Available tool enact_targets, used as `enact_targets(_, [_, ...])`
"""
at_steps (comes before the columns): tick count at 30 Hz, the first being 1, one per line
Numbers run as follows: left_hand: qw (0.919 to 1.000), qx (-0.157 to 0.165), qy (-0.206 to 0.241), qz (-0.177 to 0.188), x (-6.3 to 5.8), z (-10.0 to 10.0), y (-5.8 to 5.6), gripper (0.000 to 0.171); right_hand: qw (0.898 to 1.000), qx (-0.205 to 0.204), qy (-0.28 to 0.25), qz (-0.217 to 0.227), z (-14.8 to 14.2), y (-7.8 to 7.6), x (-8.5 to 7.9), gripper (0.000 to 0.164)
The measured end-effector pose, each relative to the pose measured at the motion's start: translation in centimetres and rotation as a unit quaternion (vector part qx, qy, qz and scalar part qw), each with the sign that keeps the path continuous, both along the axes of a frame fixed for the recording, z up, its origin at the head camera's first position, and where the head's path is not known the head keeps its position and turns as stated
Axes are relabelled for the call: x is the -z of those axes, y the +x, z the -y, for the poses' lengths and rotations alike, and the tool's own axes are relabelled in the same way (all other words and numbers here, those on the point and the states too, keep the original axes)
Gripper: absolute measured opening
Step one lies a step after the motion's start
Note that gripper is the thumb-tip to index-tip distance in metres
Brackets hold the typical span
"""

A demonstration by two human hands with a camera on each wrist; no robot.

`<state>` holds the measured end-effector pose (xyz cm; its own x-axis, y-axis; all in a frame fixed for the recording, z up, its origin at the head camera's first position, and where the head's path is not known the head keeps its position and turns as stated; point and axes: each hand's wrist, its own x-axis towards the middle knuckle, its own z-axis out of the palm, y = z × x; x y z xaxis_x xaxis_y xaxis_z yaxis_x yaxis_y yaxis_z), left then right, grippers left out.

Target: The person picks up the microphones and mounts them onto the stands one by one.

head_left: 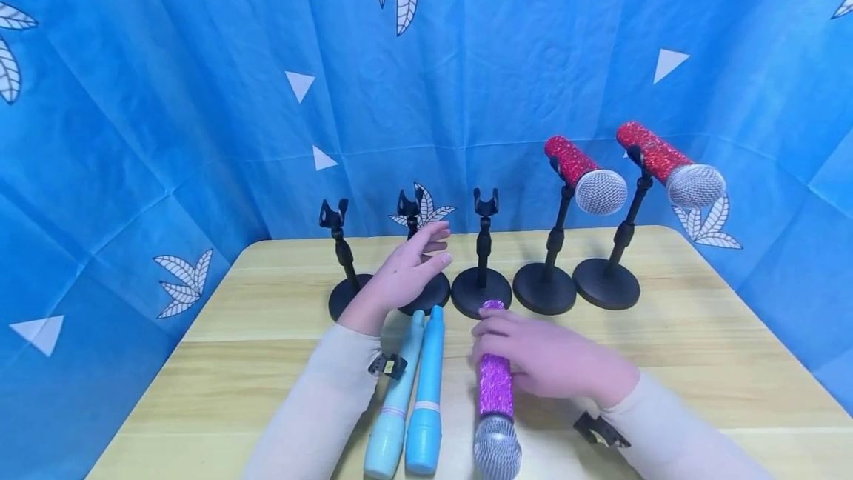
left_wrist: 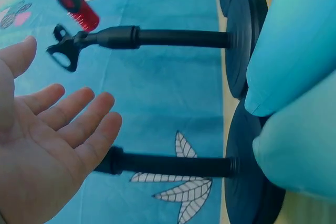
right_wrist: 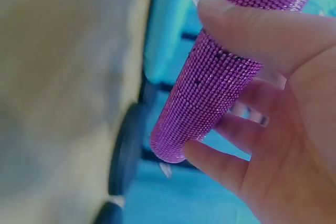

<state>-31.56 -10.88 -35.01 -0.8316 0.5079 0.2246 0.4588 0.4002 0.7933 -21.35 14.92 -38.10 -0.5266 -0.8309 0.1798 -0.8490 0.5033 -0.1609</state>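
My right hand (head_left: 540, 350) grips a purple glittery microphone (head_left: 496, 387) by its handle, its silver mesh head pointing toward me. In the right wrist view the thumb and fingers wrap the studded purple handle (right_wrist: 210, 82). My left hand (head_left: 409, 269) is held up with fingers extended and nothing in it, in front of the second microphone stand (head_left: 410, 204) from the left. The left wrist view shows its palm (left_wrist: 47, 150) facing the stands. Below the left wrist, a pale teal microphone (head_left: 393, 410) and a blue microphone (head_left: 426, 406) lie side by side on the table.
Black stands with round bases line the back of the wooden table (head_left: 220, 347). The left stand (head_left: 343, 243) and middle stand (head_left: 484, 243) have bare clips. Two red glittery microphones (head_left: 574, 161) (head_left: 653, 150) sit in the right-hand stands. A blue curtain (head_left: 466, 95) hangs behind.
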Motion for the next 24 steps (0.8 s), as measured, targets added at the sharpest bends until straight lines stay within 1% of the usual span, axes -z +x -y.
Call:
enact_targets(4, [0.9996,0.010,-0.026,-0.001,-0.3,-1.4,-1.1,0.067,0.999,0.030,-0.043,0.008,-1.8,-0.5,-1.5,0.046])
enact_targets(7, [0.9992,0.015,-0.035,0.012,-0.7,-2.5,-1.9,0.069,0.996,0.061,-0.063,0.016,-3.2,-0.9,-2.6,0.048])
enact_targets(8, [0.9991,0.016,-0.035,0.018,-0.8,-2.9,-2.1,0.069,0.995,0.076,-0.066,0.020,-3.6,-1.0,-2.9,0.050])
enact_targets(11, [0.9986,0.017,-0.025,0.043,-1.1,-4.0,-2.6,0.069,0.991,0.118,-0.069,0.012,-4.9,-1.3,-3.7,0.053])
enact_targets(16, [0.9976,0.001,-0.022,0.066,-0.8,-5.6,-3.2,0.070,0.983,0.167,-0.075,-0.005,-6.6,-1.7,-4.5,0.051])
enact_targets(18, [0.9975,-0.012,-0.031,0.063,-0.6,-6.1,-3.4,0.066,0.980,0.184,-0.077,-0.005,-7.1,-1.9,-4.7,0.050])
enact_targets(20, [0.9976,-0.019,-0.038,0.055,-0.5,-6.6,-3.6,0.053,0.977,0.199,-0.080,-0.003,-7.5,-2.1,-4.8,0.051])
enact_targets(24, [0.9979,-0.017,-0.060,0.016,-0.5,-7.4,-3.8,0.027,0.972,0.219,-0.085,0.008,-8.2,-2.4,-4.9,0.052])
